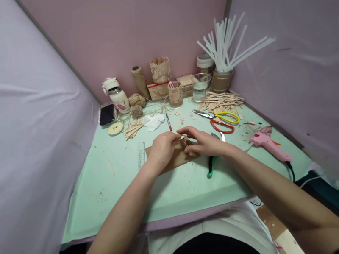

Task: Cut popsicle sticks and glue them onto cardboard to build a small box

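My left hand (165, 149) and my right hand (203, 141) meet over a piece of brown cardboard (175, 164) lying on the table. Between them is a small craft piece of pale wood (186, 140), partly covered by my fingers; its full shape cannot be made out. The fingers of my left hand are pinched at its upper left side. My right thumb and fingers curve around its right side. Left of the cardboard lies a clear ruler (141, 156). A green-and-black-handled tool (209, 167) sits by my right wrist, partly hidden.
Yellow-handled scissors (226, 117), red-handled scissors (222, 126) and a pink glue gun (268, 143) lie to the right. Wooden sticks (221, 100), a water cup (200, 90), a stick-covered pencil cup (175, 94), twine balls (137, 100) and a bottle (119, 98) stand along the back.
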Action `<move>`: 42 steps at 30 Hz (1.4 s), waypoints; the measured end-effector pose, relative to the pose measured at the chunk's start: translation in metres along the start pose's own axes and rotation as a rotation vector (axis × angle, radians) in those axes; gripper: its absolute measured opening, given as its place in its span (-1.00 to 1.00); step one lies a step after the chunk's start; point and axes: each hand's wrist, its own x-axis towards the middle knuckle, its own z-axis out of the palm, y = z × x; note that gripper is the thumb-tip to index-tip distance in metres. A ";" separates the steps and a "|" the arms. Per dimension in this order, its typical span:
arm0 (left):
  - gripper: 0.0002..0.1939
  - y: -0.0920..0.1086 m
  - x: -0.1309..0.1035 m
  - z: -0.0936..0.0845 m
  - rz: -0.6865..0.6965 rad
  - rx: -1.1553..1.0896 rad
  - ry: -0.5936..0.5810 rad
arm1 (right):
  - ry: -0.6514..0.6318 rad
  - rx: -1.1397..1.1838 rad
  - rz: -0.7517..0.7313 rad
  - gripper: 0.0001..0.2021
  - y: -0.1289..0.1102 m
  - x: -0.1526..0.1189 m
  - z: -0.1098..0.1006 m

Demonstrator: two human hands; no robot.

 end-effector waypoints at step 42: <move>-0.44 -0.009 -0.032 -0.044 0.018 -0.055 0.162 | 0.300 -0.666 -0.135 -0.69 -0.032 -0.019 0.026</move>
